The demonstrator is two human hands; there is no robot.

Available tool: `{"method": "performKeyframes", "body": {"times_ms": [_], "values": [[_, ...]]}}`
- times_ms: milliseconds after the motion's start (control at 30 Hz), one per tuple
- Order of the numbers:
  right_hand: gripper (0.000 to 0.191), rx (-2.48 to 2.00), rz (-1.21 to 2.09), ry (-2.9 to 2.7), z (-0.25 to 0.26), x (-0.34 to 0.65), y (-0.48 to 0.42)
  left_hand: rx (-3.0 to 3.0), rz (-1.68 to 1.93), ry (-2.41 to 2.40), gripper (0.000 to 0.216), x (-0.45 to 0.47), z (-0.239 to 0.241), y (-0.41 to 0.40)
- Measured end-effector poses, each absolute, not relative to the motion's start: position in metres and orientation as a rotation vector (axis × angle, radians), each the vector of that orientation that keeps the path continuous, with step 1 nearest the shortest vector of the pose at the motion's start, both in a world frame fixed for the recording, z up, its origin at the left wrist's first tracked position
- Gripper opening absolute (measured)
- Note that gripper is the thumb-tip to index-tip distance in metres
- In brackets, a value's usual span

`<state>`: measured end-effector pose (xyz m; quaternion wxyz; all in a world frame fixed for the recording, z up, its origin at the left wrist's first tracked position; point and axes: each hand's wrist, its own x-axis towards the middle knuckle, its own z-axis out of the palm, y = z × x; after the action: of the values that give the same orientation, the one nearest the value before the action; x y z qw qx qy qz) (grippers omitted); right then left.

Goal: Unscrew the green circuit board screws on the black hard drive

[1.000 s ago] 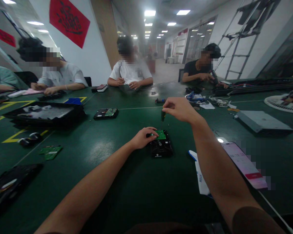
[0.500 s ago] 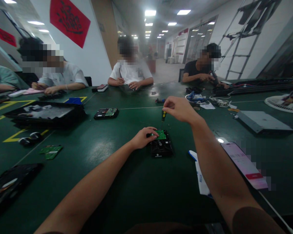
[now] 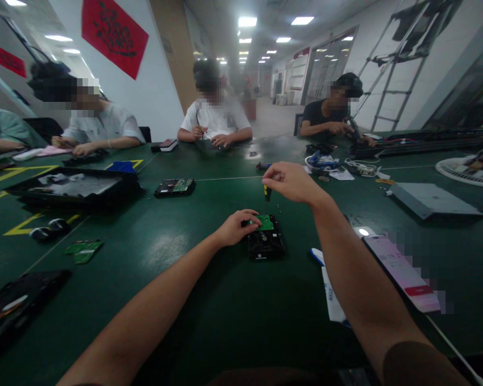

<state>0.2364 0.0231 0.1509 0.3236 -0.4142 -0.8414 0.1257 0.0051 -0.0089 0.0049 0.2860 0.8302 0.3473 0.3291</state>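
Note:
A black hard drive (image 3: 265, 245) lies on the green table in front of me, its green circuit board (image 3: 266, 223) facing up at the far end. My left hand (image 3: 240, 226) grips the drive's left side, with fingertips over the board. Above it, my right hand (image 3: 288, 181) is closed round the top of a black and yellow screwdriver (image 3: 268, 192). The screwdriver stands nearly upright, its thin shaft reaching down to the board's far edge; the exact tip contact is too small to make out. Tiny screws (image 3: 278, 206) lie just beyond the drive.
Another hard drive (image 3: 174, 187) and a black tray (image 3: 36, 188) are at left, near loose circuit boards (image 3: 83, 251). A phone (image 3: 402, 273), a white-blue packet (image 3: 332, 295) and a grey metal box (image 3: 434, 201) lie at right. Several people sit across the table (image 3: 209, 311).
My right hand and the screwdriver's handle have shifted slightly left and down. My left hand and the hard drive have stayed in place.

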Motion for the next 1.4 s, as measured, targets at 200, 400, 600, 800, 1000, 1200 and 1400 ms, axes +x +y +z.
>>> {"method": "performKeyframes", "body": {"times_ms": [200, 400, 600, 800, 1000, 1200, 1400], "values": [[0.019, -1.115, 0.422, -2.193, 0.1544, 0.2363, 0.0177, 2.233, 0.881, 0.921, 0.017, 0.0041, 0.0027, -0.0070], [0.017, -1.098, 0.426, -2.191, 0.1547, 0.2357, 0.0175, 2.230, 0.887, 0.929, 0.017, 0.0049, 0.0052, -0.0097], [0.017, -1.116, 0.393, -2.187, 0.1548, 0.2372, 0.0177, 2.230, 0.878, 0.940, 0.016, 0.0049, 0.0046, -0.0092], [0.020, -1.066, 0.561, -2.189, 0.1514, 0.2403, 0.0227, 2.231, 0.885, 0.938, 0.016, 0.0056, 0.0054, -0.0100], [0.019, -1.069, 0.532, -2.195, 0.1518, 0.2420, 0.0224, 2.227, 0.872, 0.943, 0.016, 0.0052, 0.0071, -0.0107], [0.018, -1.151, 0.471, -2.152, 0.1536, 0.2374, 0.0178, 2.210, 0.865, 0.939, 0.016, 0.0047, 0.0060, -0.0090], [0.022, -1.049, 0.677, -2.164, 0.1493, 0.2377, 0.0224, 2.206, 0.880, 0.920, 0.016, 0.0044, 0.0021, -0.0065]]}}
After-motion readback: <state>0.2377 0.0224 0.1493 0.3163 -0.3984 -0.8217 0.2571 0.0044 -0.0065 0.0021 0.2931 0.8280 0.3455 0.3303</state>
